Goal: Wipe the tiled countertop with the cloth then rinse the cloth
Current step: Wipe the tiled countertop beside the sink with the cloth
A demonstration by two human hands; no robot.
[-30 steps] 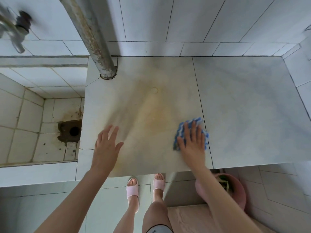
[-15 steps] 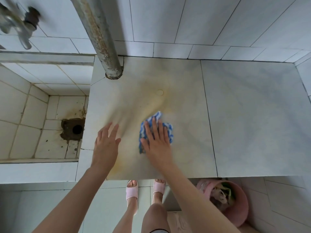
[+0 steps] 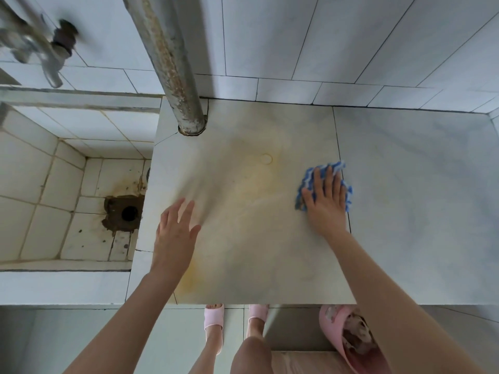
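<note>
The tiled countertop point(image 3: 410, 201) is pale grey with a yellowish stain across its left tile. A blue and white cloth point(image 3: 313, 175) lies flat on it near the seam between the two large tiles. My right hand point(image 3: 325, 201) presses down on the cloth with straight, spread fingers and covers most of it. My left hand point(image 3: 175, 233) rests flat on the counter near its left edge, fingers straight, holding nothing.
A tiled sink basin point(image 3: 40, 184) with a stained drain hole point(image 3: 129, 213) lies to the left. A metal tap point(image 3: 51, 58) juts out above it. A rusty vertical pipe point(image 3: 172, 66) meets the counter at the back left. A pink bucket point(image 3: 351, 338) stands on the floor.
My right hand has slid the cloth from the middle of the stained tile to the right, up to the tile seam. My left hand has stayed in place.
</note>
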